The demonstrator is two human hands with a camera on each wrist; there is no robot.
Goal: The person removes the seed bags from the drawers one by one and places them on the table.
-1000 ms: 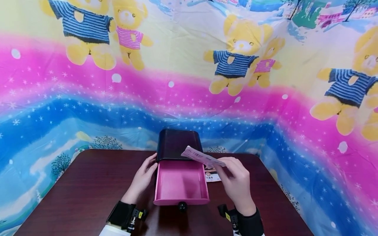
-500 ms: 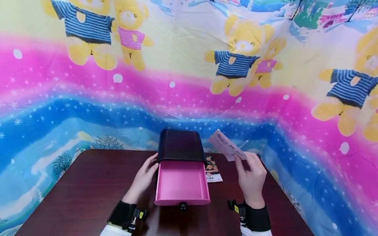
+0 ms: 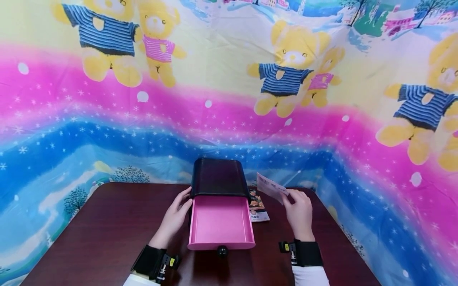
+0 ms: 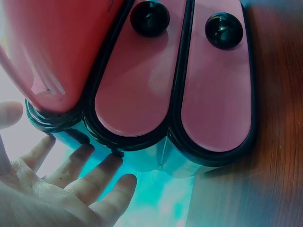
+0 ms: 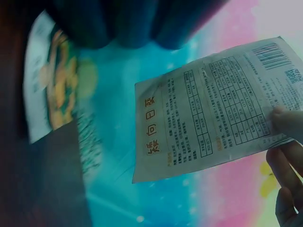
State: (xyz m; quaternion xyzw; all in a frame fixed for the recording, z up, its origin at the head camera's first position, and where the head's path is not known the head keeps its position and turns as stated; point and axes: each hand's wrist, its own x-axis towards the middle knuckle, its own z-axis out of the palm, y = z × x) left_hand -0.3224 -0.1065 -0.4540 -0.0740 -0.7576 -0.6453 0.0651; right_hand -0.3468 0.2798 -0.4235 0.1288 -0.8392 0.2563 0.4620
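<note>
A sunflower seed packet (image 3: 270,187) is held up to the right of the black drawer box (image 3: 219,176), its edge pinched between the thumb and fingers of the right hand (image 3: 299,210). The box's left side is touched by the left hand (image 3: 173,218), with its fingers spread out. The pink top drawer (image 3: 221,222) is pulled out; the two lower drawers (image 4: 137,80) are closed. Another packet (image 3: 258,204) is laid on the brown table (image 3: 107,222), just beside the box.
</note>
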